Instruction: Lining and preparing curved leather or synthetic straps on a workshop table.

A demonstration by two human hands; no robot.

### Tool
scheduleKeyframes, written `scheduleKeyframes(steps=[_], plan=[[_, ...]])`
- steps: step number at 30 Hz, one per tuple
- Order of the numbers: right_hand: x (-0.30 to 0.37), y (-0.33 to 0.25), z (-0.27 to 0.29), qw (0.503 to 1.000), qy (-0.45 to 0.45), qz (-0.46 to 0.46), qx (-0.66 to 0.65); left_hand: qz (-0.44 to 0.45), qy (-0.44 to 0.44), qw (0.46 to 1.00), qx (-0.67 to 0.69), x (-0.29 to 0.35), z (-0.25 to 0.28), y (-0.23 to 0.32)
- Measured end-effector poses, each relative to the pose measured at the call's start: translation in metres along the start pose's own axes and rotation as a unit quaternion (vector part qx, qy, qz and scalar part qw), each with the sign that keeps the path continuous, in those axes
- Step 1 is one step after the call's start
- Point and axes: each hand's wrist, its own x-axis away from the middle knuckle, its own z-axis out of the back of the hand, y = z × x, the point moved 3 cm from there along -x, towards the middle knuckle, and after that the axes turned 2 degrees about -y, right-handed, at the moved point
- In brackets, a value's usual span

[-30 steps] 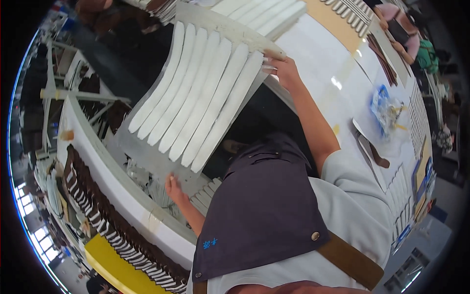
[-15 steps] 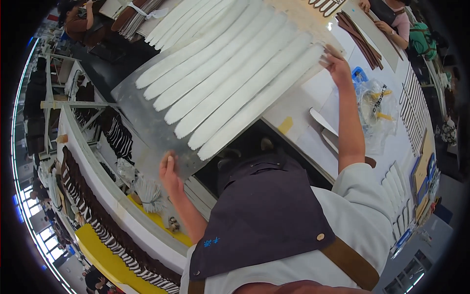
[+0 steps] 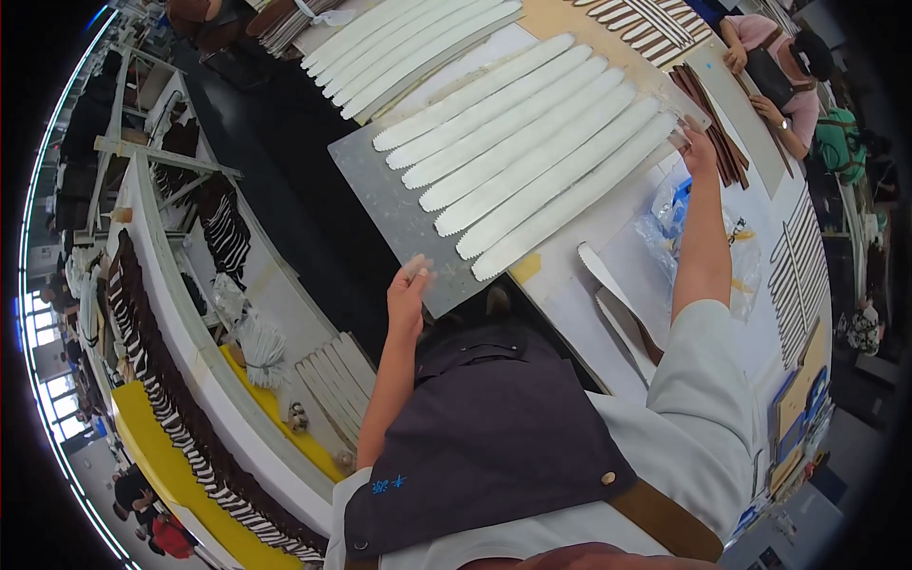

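Observation:
A thin grey board carries several long white strips with rounded ends, laid side by side. It slants over the dark gap and partly over the white worktable. My left hand grips the board's near left edge, the thumb on top and slightly blurred. At the far right corner, my right hand is closed on the board's edge, close to the strip ends. The fingers under the board are hidden on both hands.
Another sheet of white strips lies beyond. On the right worktable are loose white strips, a clear plastic bag and brown strips. A person works at far right. Dark strips hang on a left-hand frame.
The board has swung to the right and away from the other sheet, and its strips show whole. Both my hands have moved right along with it.

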Motion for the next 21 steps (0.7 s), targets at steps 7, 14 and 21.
scheduleKeyframes(steps=[7, 14, 21], plan=[[-0.046, 0.001, -0.017, 0.999, 0.002, 0.049, 0.000, 0.180, -0.090, 0.976, -0.086, 0.004, -0.007, -0.012], [0.007, 0.042, -0.032, 0.992, 0.045, 0.046, 0.110, 0.217, -0.107, 0.967, -0.082, 0.001, -0.009, -0.028], [0.182, 0.101, -0.064, 0.993, -0.080, -0.079, 0.020, 0.220, -0.110, 0.964, -0.098, -0.012, -0.009, -0.042]])
